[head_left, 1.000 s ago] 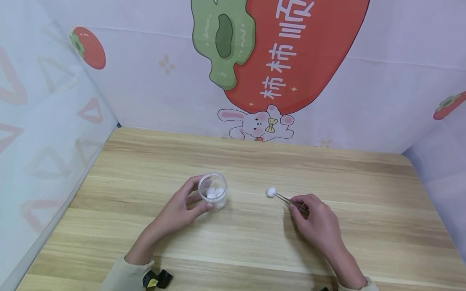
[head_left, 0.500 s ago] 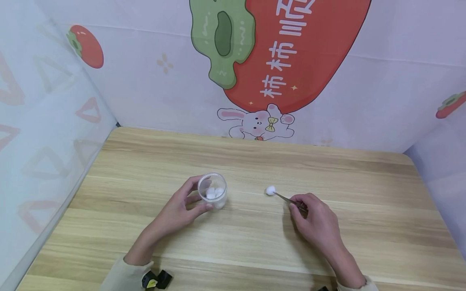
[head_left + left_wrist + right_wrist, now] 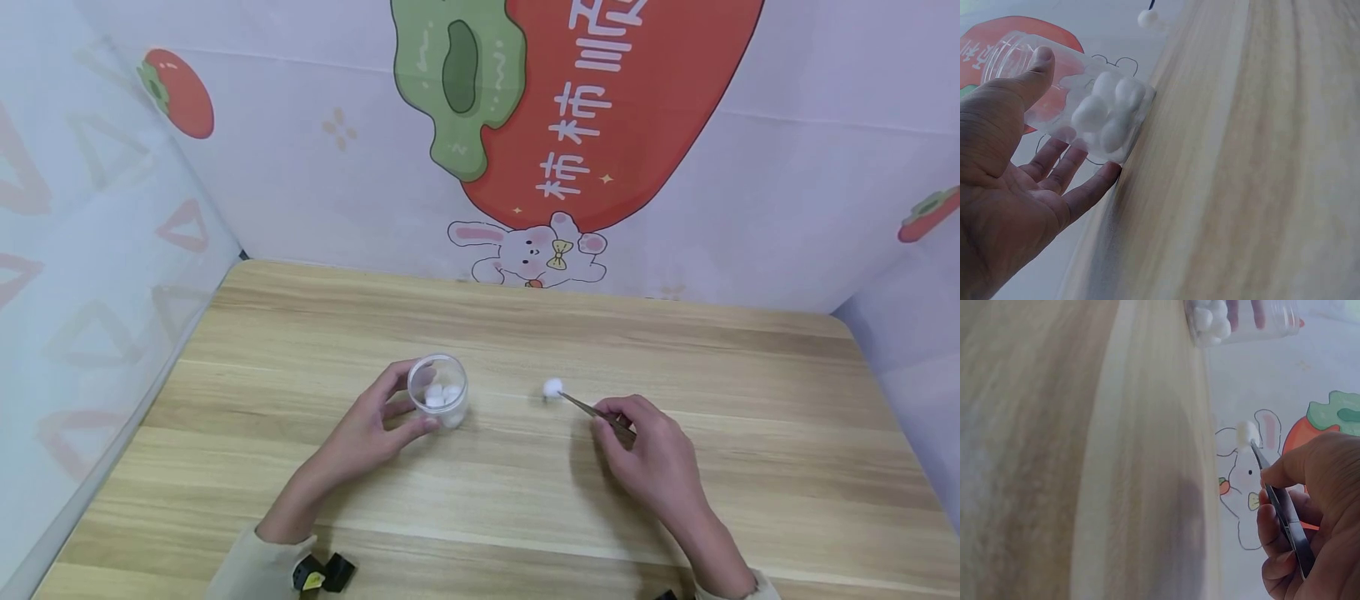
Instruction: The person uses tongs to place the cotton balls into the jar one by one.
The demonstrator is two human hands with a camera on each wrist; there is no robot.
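A clear open-topped jar [image 3: 441,400] stands upright on the table with several white cotton balls [image 3: 1110,109] in its lower part. My left hand [image 3: 375,425] holds the jar from its left side, thumb on the near wall and fingers round the far side. Over to the right, my right hand [image 3: 652,450] pinches metal tweezers [image 3: 1282,509], which point left. Their tips are closed on a single cotton ball [image 3: 552,387]. In the right wrist view this ball hangs off the tabletop, a little right of the jar.
The wooden table [image 3: 480,525] meets a printed cloth backdrop [image 3: 300,192] at its far edge. More cloth rises at the left and right sides. A small black device [image 3: 324,575] sits at the left cuff.
The tweezers, apart at the tips a second ago, have closed on the cotton ball. The ball has lifted off the table and shifted slightly left. The left hand and jar stay put.
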